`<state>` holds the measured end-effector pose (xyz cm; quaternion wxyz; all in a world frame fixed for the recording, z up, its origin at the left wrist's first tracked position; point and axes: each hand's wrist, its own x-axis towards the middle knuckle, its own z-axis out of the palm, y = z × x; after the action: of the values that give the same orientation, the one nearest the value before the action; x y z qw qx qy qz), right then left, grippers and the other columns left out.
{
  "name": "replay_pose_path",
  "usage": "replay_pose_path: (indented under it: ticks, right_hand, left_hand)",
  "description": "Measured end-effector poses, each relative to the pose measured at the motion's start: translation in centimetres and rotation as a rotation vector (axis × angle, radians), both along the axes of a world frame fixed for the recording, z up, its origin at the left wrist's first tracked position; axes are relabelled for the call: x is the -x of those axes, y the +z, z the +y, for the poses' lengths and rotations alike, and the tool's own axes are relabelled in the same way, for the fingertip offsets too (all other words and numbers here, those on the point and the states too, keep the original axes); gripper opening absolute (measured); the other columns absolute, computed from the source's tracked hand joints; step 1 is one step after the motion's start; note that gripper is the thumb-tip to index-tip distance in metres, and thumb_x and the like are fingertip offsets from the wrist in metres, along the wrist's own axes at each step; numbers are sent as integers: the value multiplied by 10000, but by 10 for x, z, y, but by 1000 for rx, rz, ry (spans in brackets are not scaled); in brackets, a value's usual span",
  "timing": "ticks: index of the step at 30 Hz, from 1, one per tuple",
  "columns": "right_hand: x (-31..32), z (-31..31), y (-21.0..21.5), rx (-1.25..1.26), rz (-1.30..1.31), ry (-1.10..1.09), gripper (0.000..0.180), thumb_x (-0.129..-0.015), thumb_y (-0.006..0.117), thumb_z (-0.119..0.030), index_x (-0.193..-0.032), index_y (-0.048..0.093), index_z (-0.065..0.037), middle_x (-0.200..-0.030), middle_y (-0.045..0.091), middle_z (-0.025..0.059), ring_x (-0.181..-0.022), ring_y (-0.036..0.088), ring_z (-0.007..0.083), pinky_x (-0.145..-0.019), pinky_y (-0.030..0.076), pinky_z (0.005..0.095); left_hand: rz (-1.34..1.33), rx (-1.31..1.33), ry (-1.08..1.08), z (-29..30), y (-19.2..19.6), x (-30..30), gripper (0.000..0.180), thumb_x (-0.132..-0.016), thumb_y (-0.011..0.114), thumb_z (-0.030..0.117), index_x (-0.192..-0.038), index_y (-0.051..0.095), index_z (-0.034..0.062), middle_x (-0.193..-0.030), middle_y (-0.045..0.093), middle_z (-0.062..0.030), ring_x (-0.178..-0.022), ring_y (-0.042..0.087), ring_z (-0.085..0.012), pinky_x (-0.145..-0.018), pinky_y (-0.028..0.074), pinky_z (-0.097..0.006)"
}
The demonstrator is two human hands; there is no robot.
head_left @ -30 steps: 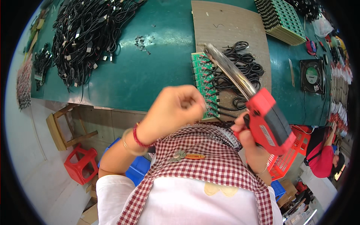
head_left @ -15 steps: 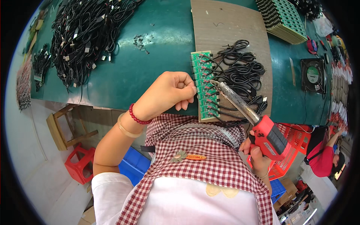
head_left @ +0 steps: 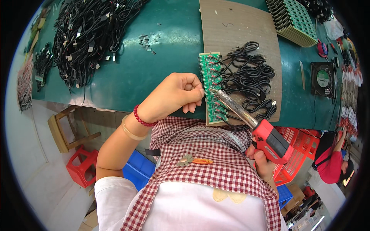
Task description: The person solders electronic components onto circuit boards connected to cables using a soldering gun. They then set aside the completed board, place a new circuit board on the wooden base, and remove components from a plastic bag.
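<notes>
My right hand point(head_left: 263, 163) grips a red soldering gun point(head_left: 271, 141) by its handle. Its long metal tip rests on the narrow green circuit board point(head_left: 208, 67), near the middle. The board lies on a brown sheet point(head_left: 239, 27) at the front edge of the green table point(head_left: 154, 73). Black cables point(head_left: 250, 79) run from the board's right side. My left hand point(head_left: 175, 94) is curled into a fist with its fingertips at the board's left edge. I see nothing between its fingers.
A big heap of black cables point(head_left: 88, 34) covers the table's left part, with small loose parts point(head_left: 148, 40) nearby. A stack of green boards point(head_left: 293, 19) and a black fan point(head_left: 323, 79) sit at right. Below are a wooden stool point(head_left: 65, 127), a red stool point(head_left: 81, 165), a red basket point(head_left: 302, 148) and another person point(head_left: 331, 167).
The soldering gun has come down from a raised position until its tip sits on the green board. My left fist dropped from mid-air to the board's left edge.
</notes>
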<state>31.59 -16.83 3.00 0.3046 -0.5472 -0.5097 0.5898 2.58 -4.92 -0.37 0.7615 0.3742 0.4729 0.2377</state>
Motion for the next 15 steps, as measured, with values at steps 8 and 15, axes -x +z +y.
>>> replay_pose_path:
  ticks: [8,15]
  right_hand:
    - [-3,-2,-4,31,4,-19,417,-859,594,-299,-1112,496,17,-807,566,87,-671,507,142,-575,413,271]
    - [4,4,3,53,-76,-7,387,-851,588,-367,-928,549,10,-762,555,67,-661,495,120,-571,394,252]
  left_hand:
    - [4,-8,4,0,0,0,102,-861,549,87,-804,539,3,-671,578,-27,-519,522,-47,-453,397,-174]
    - [25,2,12,-1,0,-1,94,-852,552,84,-802,538,5,-664,576,-24,-515,518,-43,-448,391,-172]
